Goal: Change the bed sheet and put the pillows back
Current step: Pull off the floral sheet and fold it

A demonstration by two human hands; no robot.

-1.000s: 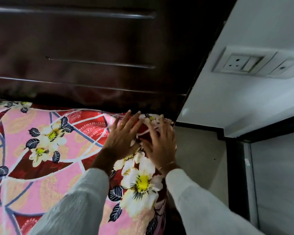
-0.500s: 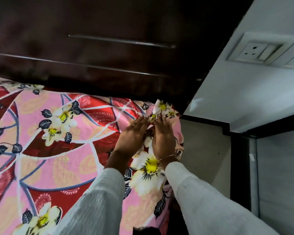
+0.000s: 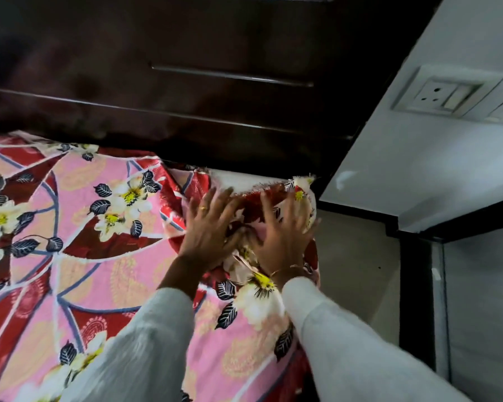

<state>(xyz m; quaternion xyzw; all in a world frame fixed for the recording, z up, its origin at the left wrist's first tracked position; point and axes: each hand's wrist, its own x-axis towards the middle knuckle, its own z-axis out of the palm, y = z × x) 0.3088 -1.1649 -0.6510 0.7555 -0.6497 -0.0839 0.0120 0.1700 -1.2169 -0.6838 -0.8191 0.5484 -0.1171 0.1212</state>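
Both my hands are down on the one bed sheet, the pink and red floral one, at the bed's corner toward two o'clock. My left hand lies flat with its fingers spread wide and straight, pressing the bunched cloth; one ring shows on it. My right hand sits just beside it toward three o'clock, fingers also splayed wide and pressing, with one thin bangle at the wrist. Neither hand curls round anything. At twelve o'clock from my fingertips one strip of bare white mattress shows, the sheet's edge lying short of it. Beyond that stands the dark wooden headboard. Up at two o'clock on the wall I count one socket plate in full, and part of a second at the frame's edge.
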